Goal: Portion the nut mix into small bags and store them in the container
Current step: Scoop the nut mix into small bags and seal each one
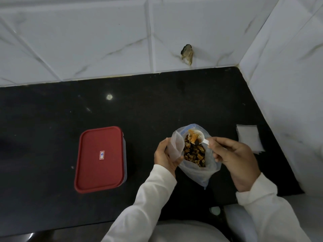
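A large clear bag (201, 173) of brown and orange nut mix (194, 154) lies open on the black counter. My right hand (232, 154) grips a white plastic scoop (200, 137), loaded with mix, above the bag's mouth. My left hand (166, 156) holds a small clear bag (175, 147) upright beside the big bag's left edge. A container with a red lid (100, 158), closed, rests to the left, apart from both hands.
A stack of small clear bags (249, 138) lies at the right by the tiled side wall. White tiled walls bound the counter (157, 102) at the back and right. The counter's front edge runs near my body.
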Tool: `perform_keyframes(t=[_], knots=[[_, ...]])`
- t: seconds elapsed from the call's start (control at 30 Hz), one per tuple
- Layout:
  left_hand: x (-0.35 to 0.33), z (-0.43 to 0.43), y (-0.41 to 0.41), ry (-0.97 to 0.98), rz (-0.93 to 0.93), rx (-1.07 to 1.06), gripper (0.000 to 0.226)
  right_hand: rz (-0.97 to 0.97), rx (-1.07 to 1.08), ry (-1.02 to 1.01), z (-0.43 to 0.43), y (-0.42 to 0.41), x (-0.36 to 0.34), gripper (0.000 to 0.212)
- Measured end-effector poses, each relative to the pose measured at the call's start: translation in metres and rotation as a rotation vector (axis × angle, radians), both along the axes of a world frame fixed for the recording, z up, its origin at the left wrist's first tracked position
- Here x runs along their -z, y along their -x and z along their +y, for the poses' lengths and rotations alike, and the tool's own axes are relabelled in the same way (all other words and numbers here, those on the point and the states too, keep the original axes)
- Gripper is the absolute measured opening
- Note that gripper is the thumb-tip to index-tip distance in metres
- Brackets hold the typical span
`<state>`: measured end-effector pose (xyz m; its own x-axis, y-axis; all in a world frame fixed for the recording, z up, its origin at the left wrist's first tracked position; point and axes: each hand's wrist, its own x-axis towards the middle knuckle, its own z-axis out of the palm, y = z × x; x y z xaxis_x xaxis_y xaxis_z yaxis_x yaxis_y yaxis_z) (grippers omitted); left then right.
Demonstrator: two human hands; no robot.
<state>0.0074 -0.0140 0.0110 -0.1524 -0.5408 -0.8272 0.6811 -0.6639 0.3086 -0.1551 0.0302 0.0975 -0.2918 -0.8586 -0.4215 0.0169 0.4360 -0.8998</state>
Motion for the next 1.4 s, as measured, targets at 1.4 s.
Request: perform_keyframes(t=[1.4], knots=[[-0.006, -0.003, -0.003, 0.135, 0.056, -0.002, 0.03, 0.432, -0.216, 0.114, -0.004, -0.021, 0.007, 0.017]])
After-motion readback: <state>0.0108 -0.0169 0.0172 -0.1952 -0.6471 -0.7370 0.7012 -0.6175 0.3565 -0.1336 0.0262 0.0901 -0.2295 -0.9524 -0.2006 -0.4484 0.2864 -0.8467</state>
